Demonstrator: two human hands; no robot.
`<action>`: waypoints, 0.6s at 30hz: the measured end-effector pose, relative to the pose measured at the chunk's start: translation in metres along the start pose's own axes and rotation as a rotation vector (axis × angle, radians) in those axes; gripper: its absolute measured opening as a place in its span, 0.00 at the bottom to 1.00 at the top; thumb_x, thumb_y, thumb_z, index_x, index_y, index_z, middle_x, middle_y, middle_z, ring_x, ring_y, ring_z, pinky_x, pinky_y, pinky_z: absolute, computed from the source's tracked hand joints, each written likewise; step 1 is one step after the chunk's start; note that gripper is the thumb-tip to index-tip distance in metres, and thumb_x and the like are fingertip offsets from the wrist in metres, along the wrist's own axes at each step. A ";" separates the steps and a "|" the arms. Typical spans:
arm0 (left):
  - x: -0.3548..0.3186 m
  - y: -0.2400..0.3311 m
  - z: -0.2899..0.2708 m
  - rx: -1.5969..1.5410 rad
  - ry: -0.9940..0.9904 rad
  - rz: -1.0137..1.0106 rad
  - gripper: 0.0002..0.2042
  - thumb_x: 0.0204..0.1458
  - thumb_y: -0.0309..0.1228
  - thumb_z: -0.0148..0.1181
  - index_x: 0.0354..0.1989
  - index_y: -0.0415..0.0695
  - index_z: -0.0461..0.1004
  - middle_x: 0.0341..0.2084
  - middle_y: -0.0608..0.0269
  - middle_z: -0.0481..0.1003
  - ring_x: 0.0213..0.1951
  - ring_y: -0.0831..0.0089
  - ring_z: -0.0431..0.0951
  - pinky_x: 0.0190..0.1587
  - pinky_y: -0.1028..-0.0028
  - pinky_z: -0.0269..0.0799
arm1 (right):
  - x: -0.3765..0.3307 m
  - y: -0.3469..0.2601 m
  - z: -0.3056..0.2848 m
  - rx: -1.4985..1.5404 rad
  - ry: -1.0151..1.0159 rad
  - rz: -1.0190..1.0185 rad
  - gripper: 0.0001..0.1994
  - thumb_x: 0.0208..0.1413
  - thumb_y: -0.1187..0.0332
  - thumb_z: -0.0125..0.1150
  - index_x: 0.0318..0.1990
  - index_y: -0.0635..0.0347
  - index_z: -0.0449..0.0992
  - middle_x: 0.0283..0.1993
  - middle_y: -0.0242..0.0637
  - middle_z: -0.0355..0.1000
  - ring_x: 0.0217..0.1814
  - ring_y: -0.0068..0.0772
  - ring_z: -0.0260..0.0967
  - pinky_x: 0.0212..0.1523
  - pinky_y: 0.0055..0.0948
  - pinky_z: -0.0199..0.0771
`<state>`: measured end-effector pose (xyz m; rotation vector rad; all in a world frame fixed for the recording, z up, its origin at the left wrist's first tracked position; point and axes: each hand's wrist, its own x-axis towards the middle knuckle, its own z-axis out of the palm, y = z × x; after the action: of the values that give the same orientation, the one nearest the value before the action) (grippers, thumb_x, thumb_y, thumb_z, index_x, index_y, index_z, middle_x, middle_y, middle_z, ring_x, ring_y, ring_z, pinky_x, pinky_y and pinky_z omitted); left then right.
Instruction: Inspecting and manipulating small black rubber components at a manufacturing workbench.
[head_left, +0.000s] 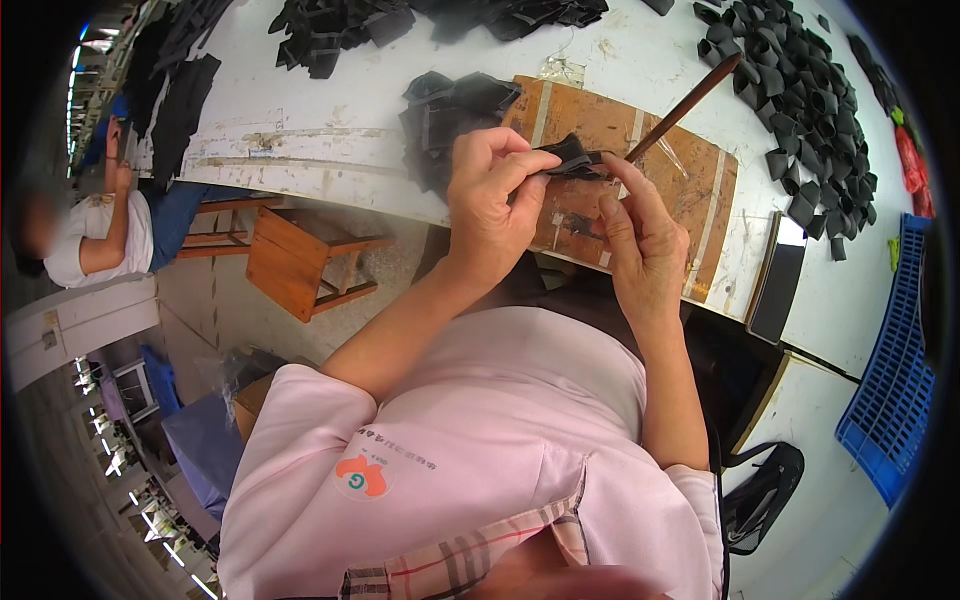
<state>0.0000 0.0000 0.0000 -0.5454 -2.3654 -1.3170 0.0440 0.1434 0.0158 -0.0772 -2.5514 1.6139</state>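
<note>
White worktable, brown board, piled black fabric pieces

Here's my left hand pinching a small black fabric piece above the worn brown board, and my right hand is at its other end, index finger bent toward it! A dark brown stick slants up from beside those fingers. Left of the board, a black cloth pile; across the white table, a big spread of curled black pieces far right!
</note>
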 end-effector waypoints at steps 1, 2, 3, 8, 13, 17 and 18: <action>-0.001 -0.002 0.000 -0.021 -0.009 0.009 0.11 0.34 0.15 0.58 0.29 0.43 0.74 0.30 0.63 0.68 0.33 0.72 0.68 0.35 0.76 0.65 | 0.001 -0.001 0.003 0.047 0.011 0.007 0.17 0.52 0.73 0.50 0.51 0.56 0.63 0.25 0.38 0.72 0.24 0.27 0.71 0.26 0.22 0.70; -0.002 -0.004 0.000 -0.042 -0.016 0.018 0.11 0.34 0.15 0.59 0.28 0.43 0.74 0.29 0.63 0.68 0.33 0.72 0.68 0.34 0.76 0.65 | 0.003 -0.003 0.005 0.095 0.021 0.014 0.17 0.51 0.74 0.50 0.51 0.57 0.63 0.22 0.37 0.71 0.23 0.26 0.71 0.25 0.23 0.69; -0.001 -0.007 0.004 -0.045 -0.016 0.019 0.11 0.34 0.15 0.59 0.28 0.43 0.74 0.29 0.63 0.68 0.33 0.72 0.68 0.34 0.76 0.65 | 0.006 -0.002 0.007 0.092 0.023 0.014 0.17 0.51 0.74 0.50 0.51 0.57 0.63 0.22 0.37 0.71 0.23 0.26 0.71 0.25 0.23 0.69; -0.007 -0.029 0.015 0.145 -0.130 0.207 0.13 0.32 0.15 0.55 0.30 0.39 0.72 0.30 0.60 0.68 0.33 0.64 0.67 0.35 0.72 0.66 | 0.014 0.025 0.026 -0.196 0.074 -0.004 0.15 0.49 0.76 0.49 0.47 0.62 0.64 0.25 0.46 0.70 0.25 0.42 0.70 0.25 0.33 0.69; -0.003 -0.013 0.000 0.221 -0.242 0.165 0.15 0.31 0.21 0.58 0.33 0.37 0.70 0.33 0.56 0.67 0.35 0.59 0.67 0.38 0.68 0.65 | 0.009 0.032 0.031 -0.314 0.113 -0.111 0.16 0.47 0.77 0.49 0.46 0.62 0.65 0.26 0.49 0.70 0.26 0.48 0.69 0.26 0.37 0.68; 0.004 -0.003 0.004 0.229 -0.231 0.122 0.15 0.32 0.24 0.60 0.33 0.37 0.69 0.31 0.55 0.66 0.34 0.59 0.67 0.36 0.69 0.65 | 0.003 0.024 0.024 -0.214 0.025 0.018 0.14 0.45 0.78 0.48 0.43 0.63 0.67 0.27 0.49 0.70 0.26 0.47 0.69 0.26 0.36 0.68; 0.004 -0.003 0.008 0.228 -0.233 0.121 0.15 0.32 0.24 0.60 0.33 0.37 0.69 0.31 0.55 0.66 0.34 0.59 0.67 0.36 0.69 0.65 | 0.001 0.025 0.023 -0.215 0.024 0.020 0.14 0.45 0.78 0.48 0.43 0.63 0.67 0.27 0.49 0.70 0.26 0.47 0.69 0.26 0.36 0.68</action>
<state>-0.0059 0.0057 -0.0040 -0.7932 -2.5786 -0.9597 0.0397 0.1338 -0.0168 -0.1411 -2.7039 1.3307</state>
